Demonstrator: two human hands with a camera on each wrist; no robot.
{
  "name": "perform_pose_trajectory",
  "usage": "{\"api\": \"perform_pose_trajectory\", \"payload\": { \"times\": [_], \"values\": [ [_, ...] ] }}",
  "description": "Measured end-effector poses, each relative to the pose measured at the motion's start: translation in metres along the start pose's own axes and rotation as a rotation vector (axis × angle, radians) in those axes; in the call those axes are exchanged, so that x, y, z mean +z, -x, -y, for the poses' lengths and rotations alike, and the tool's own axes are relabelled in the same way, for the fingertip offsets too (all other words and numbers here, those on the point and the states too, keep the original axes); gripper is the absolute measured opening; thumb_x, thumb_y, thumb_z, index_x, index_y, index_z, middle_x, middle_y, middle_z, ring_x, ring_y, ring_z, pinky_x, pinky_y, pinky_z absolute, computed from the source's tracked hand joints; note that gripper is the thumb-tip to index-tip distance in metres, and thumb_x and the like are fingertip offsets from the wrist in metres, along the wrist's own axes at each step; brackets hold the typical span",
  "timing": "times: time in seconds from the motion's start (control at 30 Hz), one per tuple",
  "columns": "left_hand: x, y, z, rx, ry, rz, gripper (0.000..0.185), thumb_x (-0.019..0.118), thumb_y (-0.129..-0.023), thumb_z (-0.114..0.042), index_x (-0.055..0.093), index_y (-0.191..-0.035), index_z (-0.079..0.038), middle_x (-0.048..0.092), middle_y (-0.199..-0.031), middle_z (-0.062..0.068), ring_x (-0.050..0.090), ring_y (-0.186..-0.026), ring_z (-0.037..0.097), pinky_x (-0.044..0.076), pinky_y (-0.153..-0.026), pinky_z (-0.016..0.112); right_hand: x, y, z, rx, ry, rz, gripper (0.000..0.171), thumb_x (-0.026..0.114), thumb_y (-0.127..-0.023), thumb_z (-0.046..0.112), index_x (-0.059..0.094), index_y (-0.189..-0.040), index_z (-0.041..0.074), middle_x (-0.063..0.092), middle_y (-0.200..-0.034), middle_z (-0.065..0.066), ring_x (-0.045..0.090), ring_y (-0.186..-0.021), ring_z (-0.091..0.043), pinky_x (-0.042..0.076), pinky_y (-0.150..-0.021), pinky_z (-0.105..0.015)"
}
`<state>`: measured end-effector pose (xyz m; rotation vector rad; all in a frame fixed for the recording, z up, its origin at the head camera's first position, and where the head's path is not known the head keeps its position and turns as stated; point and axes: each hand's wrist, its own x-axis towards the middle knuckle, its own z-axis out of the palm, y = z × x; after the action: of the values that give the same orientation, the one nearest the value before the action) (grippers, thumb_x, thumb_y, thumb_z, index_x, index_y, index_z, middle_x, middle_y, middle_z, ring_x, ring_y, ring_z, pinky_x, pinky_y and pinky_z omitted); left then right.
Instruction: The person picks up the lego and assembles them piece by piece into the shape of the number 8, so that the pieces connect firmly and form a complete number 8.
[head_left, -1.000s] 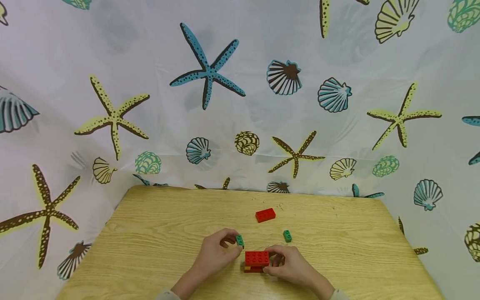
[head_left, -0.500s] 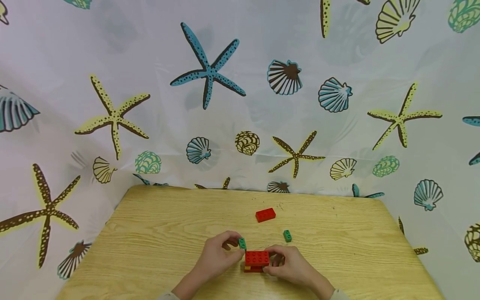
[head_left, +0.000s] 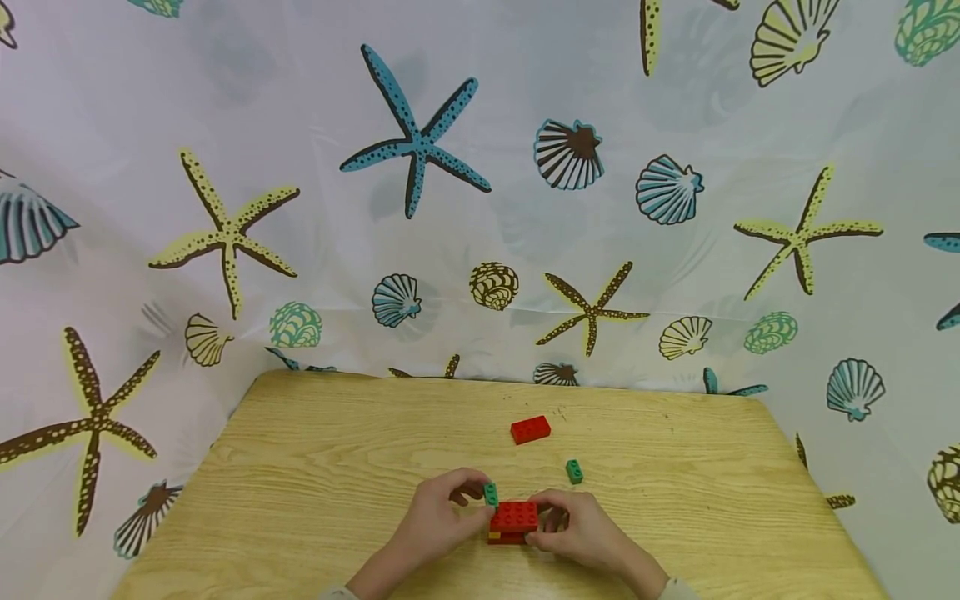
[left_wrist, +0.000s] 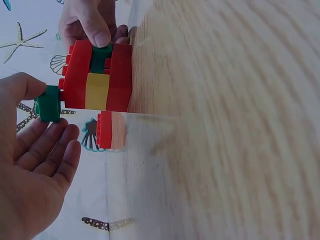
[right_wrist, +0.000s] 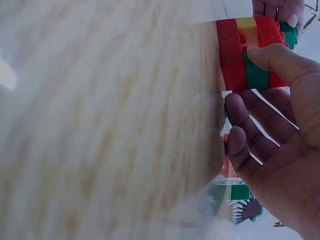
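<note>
A small stack of toy bricks (head_left: 514, 517) stands on the table near its front edge. Red studded bricks form its top and bottom, and between them sit a yellow brick (left_wrist: 97, 91) and a green brick (right_wrist: 256, 72). My right hand (head_left: 581, 527) grips the stack's right end, its thumb against the green middle brick. Between thumb and fingertip, my left hand (head_left: 442, 518) pinches a second green two-stud brick (left_wrist: 49, 104). That brick is at the left end of the stack's top, right by the studs; whether it is pressed on, I cannot tell.
Behind the stack a loose red brick (head_left: 530, 430) lies on the wooden table (head_left: 337, 442). Another green brick (head_left: 574, 472) lies nearer, behind my right hand. A white curtain (head_left: 480, 225) with shells and starfish encloses the table's back and sides.
My left hand has carried its green brick rightward and slightly toward me, from beside the stack to its top left end. The right hand and the stack stay in place.
</note>
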<state>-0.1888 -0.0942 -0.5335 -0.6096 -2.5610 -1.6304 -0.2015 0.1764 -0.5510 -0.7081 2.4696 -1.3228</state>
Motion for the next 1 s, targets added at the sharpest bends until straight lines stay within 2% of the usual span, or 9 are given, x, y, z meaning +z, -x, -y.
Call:
{"api": "perform_pose_trajectory", "payload": {
  "times": [0.4, 0.6, 1.0],
  "values": [
    [0.0011, 0.0011, 0.0019, 0.025, 0.024, 0.033, 0.023, 0.080, -0.094, -0.024, 0.075, -0.114, -0.015, 0.078, -0.103, -0.001, 0.073, -0.095, 0.025, 0.060, -0.082, 0.034, -0.0003, -0.0006, -0.0003, 0.020, -0.024, 0.006, 0.036, 0.083, -0.093, 0.027, 0.074, -0.126, 0.016, 0.074, -0.099, -0.001, 0.064, -0.079, -0.005, 0.052, -0.064, -0.021],
    [0.0026, 0.0012, 0.0017, 0.017, 0.036, 0.047, 0.022, 0.080, -0.093, -0.022, 0.076, -0.114, -0.018, 0.077, -0.103, -0.006, 0.074, -0.095, 0.023, 0.060, -0.083, 0.033, -0.0007, 0.0000, 0.0008, 0.029, -0.039, 0.009, 0.035, 0.083, -0.093, 0.026, 0.074, -0.125, 0.016, 0.074, -0.099, -0.002, 0.064, -0.079, -0.006, 0.052, -0.064, -0.021],
    [0.0006, 0.0036, -0.0014, 0.042, 0.021, 0.077, 0.025, 0.080, -0.093, -0.024, 0.076, -0.116, -0.014, 0.078, -0.107, 0.000, 0.073, -0.099, 0.029, 0.061, -0.083, 0.037, -0.0003, -0.0007, 0.0007, 0.029, -0.036, 0.007, 0.035, 0.083, -0.093, 0.026, 0.074, -0.125, 0.017, 0.074, -0.097, -0.002, 0.063, -0.078, -0.006, 0.052, -0.063, -0.021]
  ]
}}
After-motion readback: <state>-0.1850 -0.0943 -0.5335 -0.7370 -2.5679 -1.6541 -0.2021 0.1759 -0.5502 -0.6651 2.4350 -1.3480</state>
